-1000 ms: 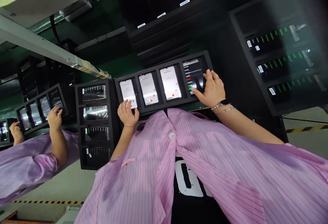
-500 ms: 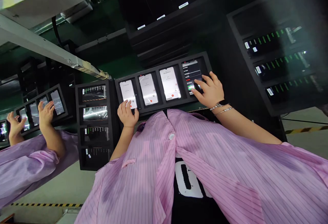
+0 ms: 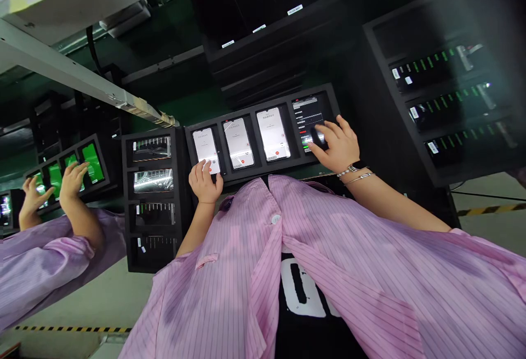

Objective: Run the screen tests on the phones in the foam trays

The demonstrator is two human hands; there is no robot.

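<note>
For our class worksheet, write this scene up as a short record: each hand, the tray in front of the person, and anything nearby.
Left hand: left hand, fingers on the lower screen of the leftmost phone
Right hand: right hand, fingers over the dark screen of the rightmost phone
Tray: black tray holding four phones
Wrist: bracelets on the right wrist
Nearby: co-worker's hands at green-lit phones

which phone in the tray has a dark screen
The far-right phone in the tray, under the right hand, is dark with green bars; the other three phones show white screens.
</note>
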